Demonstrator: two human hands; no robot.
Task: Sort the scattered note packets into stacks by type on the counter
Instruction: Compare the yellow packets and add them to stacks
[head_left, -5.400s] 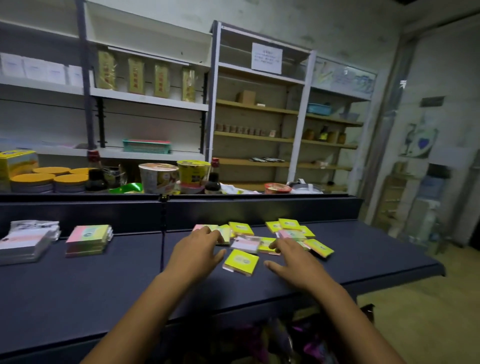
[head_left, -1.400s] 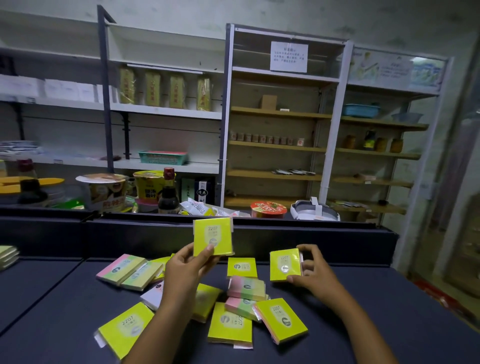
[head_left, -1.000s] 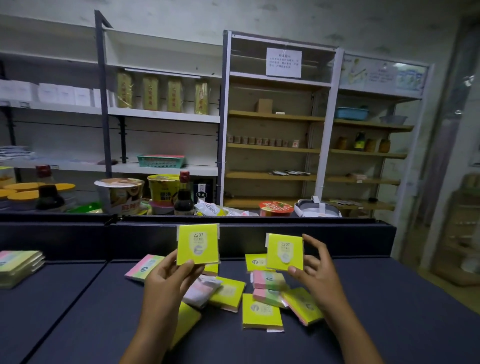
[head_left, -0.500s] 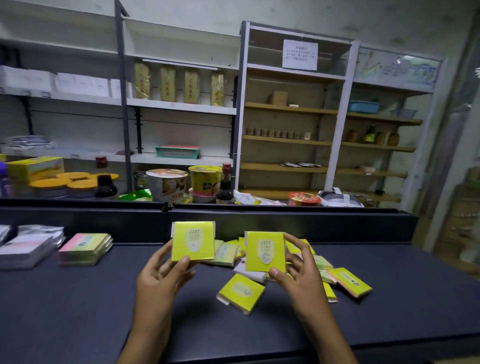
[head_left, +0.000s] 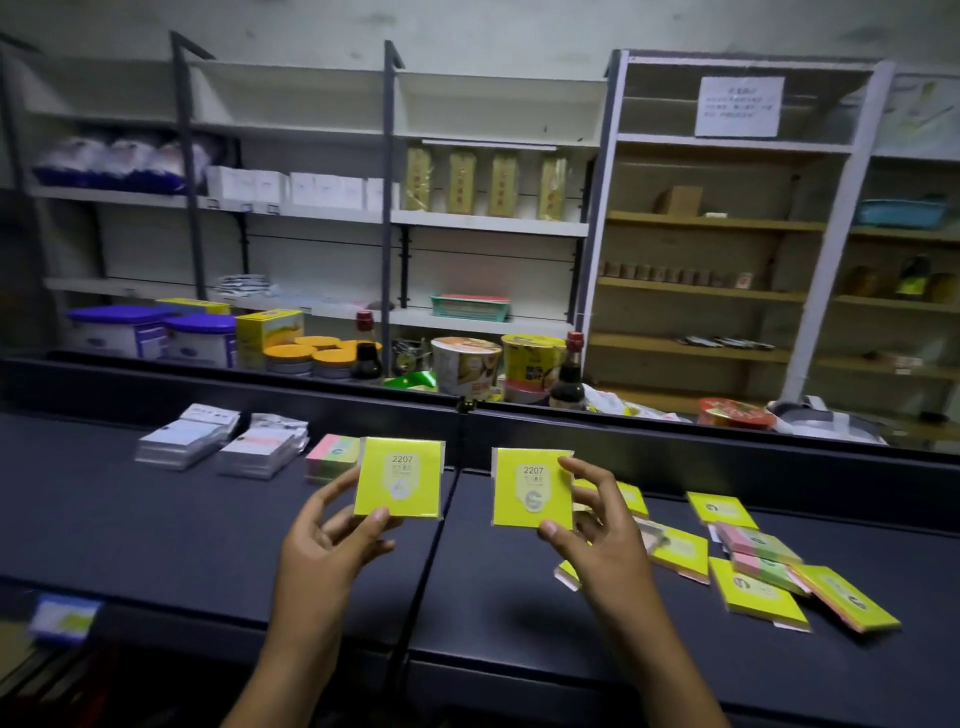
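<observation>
Now, fingers: left fingers (head_left: 375, 517) and thumb curled round the bottom edge of one yellow packet (head_left: 399, 478); right fingers (head_left: 597, 480) and thumb pinching the edges of a second yellow packet (head_left: 531, 488).
Left hand (head_left: 332, 545): holding its packet up off the counter (head_left: 156, 535), face turned to the eyes, likely so the "2207" print can be read.
Right hand (head_left: 602, 551): doing the same, packet held upright, just beside the left one but not touching.
Why side by side: probably to check that the two match before putting them together. Same yellow, same number, so likely the same type.
Loose pile (head_left: 753, 566): lying flat on the counter to the right, yellow packets mixed with pink-and-green ones, some overlapping. Not sorted yet.
Pink stack (head_left: 332, 457): set down behind the left packet, partly hidden by it, neat, so likely a finished type.
White stacks (head_left: 218, 441): two, further left, side by side, well apart from the loose pile.
Yellow stack: none seen yet on the counter.
Next, a guess: put both packets down together in a bare spot near the stacks to start a yellow one.
Watch out: slippery wraps could slide when stacked crooked.
</observation>
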